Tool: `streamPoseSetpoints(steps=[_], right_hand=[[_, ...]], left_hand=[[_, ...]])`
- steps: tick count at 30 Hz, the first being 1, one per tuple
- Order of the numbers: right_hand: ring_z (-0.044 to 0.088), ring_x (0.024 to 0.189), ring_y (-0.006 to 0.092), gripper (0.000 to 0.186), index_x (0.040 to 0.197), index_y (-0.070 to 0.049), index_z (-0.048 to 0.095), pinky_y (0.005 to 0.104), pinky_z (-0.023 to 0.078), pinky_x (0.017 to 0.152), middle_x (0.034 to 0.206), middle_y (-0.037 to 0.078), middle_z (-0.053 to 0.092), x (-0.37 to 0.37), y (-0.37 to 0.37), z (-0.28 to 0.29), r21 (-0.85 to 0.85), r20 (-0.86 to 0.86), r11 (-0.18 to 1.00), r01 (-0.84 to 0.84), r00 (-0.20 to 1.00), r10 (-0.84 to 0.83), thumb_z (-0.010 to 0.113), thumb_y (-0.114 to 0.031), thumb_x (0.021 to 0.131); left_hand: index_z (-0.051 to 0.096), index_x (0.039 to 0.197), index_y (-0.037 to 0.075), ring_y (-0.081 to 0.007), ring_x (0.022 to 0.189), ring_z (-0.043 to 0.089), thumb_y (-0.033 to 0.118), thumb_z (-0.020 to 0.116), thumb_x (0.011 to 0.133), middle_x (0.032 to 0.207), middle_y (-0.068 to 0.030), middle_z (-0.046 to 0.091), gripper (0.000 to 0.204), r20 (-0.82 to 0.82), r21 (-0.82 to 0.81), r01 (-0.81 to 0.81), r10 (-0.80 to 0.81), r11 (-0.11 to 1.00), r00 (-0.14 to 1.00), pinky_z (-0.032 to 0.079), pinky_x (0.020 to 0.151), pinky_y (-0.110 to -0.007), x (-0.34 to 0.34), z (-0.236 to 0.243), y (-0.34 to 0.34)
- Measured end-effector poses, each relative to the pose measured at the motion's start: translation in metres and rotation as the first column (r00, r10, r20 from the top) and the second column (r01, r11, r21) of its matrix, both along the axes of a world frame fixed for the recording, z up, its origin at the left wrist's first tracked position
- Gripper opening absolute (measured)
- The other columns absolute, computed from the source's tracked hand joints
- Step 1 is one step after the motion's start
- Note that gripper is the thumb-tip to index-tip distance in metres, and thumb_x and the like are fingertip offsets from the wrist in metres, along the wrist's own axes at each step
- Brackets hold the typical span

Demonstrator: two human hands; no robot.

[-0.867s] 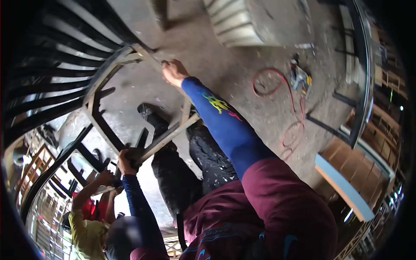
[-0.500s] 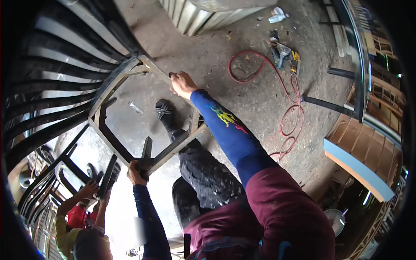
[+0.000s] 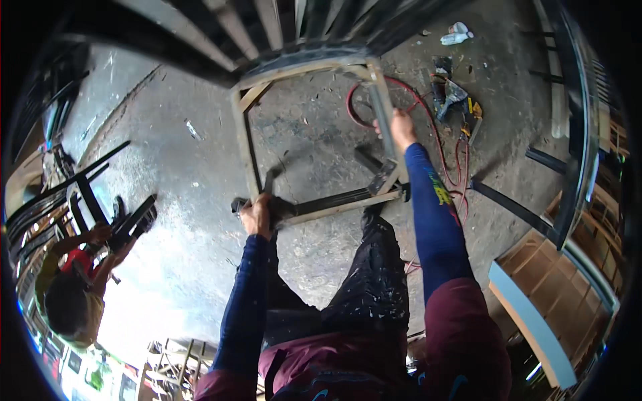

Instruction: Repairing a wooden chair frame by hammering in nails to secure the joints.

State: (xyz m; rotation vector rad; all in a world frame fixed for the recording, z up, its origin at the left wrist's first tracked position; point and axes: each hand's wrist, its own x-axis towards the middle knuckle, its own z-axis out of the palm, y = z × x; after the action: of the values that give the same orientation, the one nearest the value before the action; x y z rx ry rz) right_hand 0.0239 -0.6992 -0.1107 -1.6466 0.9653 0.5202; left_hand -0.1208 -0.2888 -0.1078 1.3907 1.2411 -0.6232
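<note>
I grip a chair by its square seat frame [image 3: 313,212] of light wood with dark inner edges. Its black slatted back [image 3: 314,23] rises beyond the frame toward the top of the picture. My left hand [image 3: 256,212] is closed on the frame's near left corner, beside a dark short leg. My right hand [image 3: 400,127] is closed around the right rail, above the near right corner. The near rail crosses just above my legs in dark, paint-spotted trousers.
A co-worker [image 3: 70,304] at lower left holds another black chair piece. Right of me lie a red hose [image 3: 457,174] and tools [image 3: 451,100]. A black frame [image 3: 572,174] and a blue-edged panel [image 3: 531,311] stand at the right. White bottles [image 3: 457,35] lie at the back.
The chair has swung rightward and turned from slanted to nearly square in front of me, slats now at the top. Both my hands moved right with it, still gripping.
</note>
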Motion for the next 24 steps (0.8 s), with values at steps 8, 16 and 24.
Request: streamPoseSetpoints(steps=[8, 16, 24], right_hand=[[0.065, 0.056, 0.0247, 0.063, 0.09, 0.001, 0.067, 0.0376, 0.054, 0.052, 0.076, 0.014, 0.071, 0.038, -0.199, 0.064, -0.15, -0.089, 0.988, 0.022, 0.995, -0.036, 0.021, -0.038, 0.107], [0.05, 0.126, 0.047, 0.058, 0.125, 0.001, 0.062, 0.0511, 0.042, 0.105, 0.134, 0.026, 0.058, 0.056, -0.256, 0.017, -0.674, -0.063, 0.69, -0.263, 0.951, 0.301, 0.036, -0.045, 0.101], [0.064, 0.111, 0.0285, 0.041, 0.108, -0.016, 0.076, 0.0359, 0.049, 0.093, 0.114, 0.007, 0.072, 0.029, -0.235, 0.036, -0.751, 0.438, 0.631, 0.195, 0.862, 0.255, 0.039, -0.035, 0.102]], left_hand=[[0.073, 0.106, -0.002, -0.0364, 0.094, 0.072, 0.041, 0.068, 0.073, 0.096, -0.0283, 0.072, 0.055, -0.01, 0.157, 0.297, -0.299, 0.942, 0.954, 0.051, 0.088, -0.041, 0.053, 0.026, -0.212], [0.068, 0.117, 0.002, -0.0217, 0.093, 0.065, 0.043, 0.071, 0.084, 0.107, -0.0096, 0.069, 0.053, -0.047, -0.125, 0.292, -0.3, 0.948, 0.953, 0.049, 0.088, -0.032, 0.081, 0.037, -0.222], [0.044, 0.148, 0.005, -0.03, 0.128, 0.049, 0.081, 0.051, 0.084, 0.143, -0.0142, 0.052, 0.1, 0.147, -0.206, 0.551, -0.531, 0.809, 0.835, 0.037, 0.105, -0.049, 0.139, 0.04, -0.186]])
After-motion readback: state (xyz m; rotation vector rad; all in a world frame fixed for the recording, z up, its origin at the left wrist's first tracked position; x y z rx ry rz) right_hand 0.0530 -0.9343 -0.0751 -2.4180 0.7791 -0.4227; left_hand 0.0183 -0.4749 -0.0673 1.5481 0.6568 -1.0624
